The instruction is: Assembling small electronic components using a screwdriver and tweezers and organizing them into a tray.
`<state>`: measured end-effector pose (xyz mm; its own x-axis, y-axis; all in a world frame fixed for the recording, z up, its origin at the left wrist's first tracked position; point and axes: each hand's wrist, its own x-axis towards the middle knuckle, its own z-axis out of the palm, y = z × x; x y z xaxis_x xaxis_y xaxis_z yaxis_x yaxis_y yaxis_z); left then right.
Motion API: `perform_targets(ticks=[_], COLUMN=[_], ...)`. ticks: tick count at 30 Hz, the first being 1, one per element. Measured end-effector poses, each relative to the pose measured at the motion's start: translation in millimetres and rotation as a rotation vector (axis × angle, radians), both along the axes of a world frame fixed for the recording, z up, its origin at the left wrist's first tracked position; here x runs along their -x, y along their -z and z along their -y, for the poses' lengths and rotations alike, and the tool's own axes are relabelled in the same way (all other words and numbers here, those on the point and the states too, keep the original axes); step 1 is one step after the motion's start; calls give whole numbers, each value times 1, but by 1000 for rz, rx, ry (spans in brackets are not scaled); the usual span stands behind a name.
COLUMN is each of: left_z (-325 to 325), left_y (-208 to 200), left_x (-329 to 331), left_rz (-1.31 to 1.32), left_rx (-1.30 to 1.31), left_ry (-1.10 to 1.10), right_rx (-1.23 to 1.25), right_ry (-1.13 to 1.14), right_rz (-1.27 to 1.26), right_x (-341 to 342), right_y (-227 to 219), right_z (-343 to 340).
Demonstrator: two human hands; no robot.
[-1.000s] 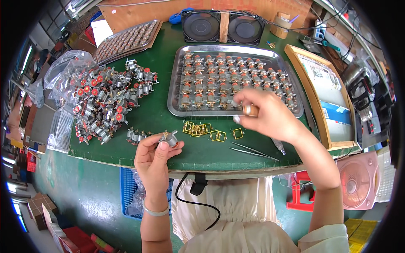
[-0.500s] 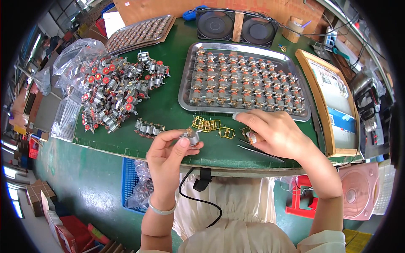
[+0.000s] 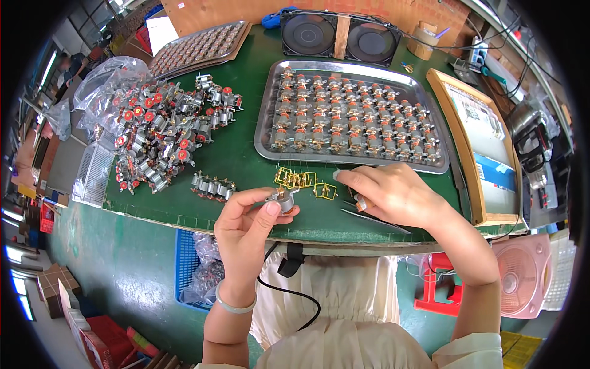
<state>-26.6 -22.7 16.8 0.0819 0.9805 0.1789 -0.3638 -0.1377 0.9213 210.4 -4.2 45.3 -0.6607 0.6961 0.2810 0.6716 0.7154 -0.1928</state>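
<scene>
My left hand pinches a small metal motor between thumb and fingers, with its brass-coloured top facing up, above the table's near edge. To its right, my right hand is closed, index finger stretched forward and other fingers curled under. What those curled fingers hold is hidden; a small brass-coloured bit shows beside them. Dark tweezers show just below that hand; I cannot tell whether it touches them. Between the hands lie several yellow wire-frame brass parts. A short row of motors sits left of my left hand.
A metal tray with rows of motors lies beyond my hands. Left are a heap of motors and a plastic bag. A wooden frame stands right, two black fans behind. Another motor-filled tray is far left.
The whole view has shifted slightly. The motor stays in my left hand, turned a little. My right hand keeps nearly the same place and pose.
</scene>
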Motion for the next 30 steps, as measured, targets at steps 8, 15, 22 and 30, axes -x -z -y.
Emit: perform_targets(ticks=[8, 15, 22, 30], left_z=[3, 4, 3, 4], left_y=[-2, -7, -14, -15], left_x=[0, -9, -8, -12], left_rz=[-14, 2, 35, 61], left_rx=[-1, -13, 81, 81], left_ry=[68, 164, 139, 91], right_rx=[308, 1113, 1168, 1139], right_ry=[164, 230, 193, 230], right_rz=[-697, -1228, -1516, -1522], right_x=[20, 44, 60, 67], right_y=[-19, -20, -5, -8], right_z=[18, 17, 24, 26])
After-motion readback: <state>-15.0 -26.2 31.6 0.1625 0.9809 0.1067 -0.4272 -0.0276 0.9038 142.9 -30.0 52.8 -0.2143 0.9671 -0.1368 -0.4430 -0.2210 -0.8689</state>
